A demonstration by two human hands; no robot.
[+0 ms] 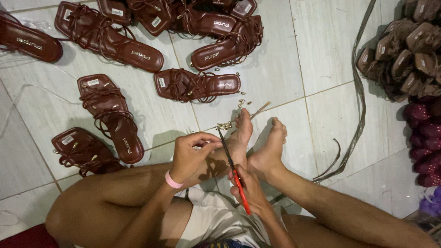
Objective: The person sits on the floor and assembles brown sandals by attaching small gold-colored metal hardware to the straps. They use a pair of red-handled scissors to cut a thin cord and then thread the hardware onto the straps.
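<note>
While the person sits on the pale tiled floor, many dark red strappy sandals lie toward its far left corner. The left hand pinches a thin strap, and the right hand is pressed together around red-handled scissors. The blades stand just beside the bare foot, so a slip could cut a toe. The small gold metal tips could scatter.

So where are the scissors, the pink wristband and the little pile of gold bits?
scissors (pixel 235 177): head view, on the red handle near the blades.
pink wristband (pixel 173 181): head view, on the band's middle.
gold bits (pixel 241 103): head view, on the scattered pieces on the tile.
</note>
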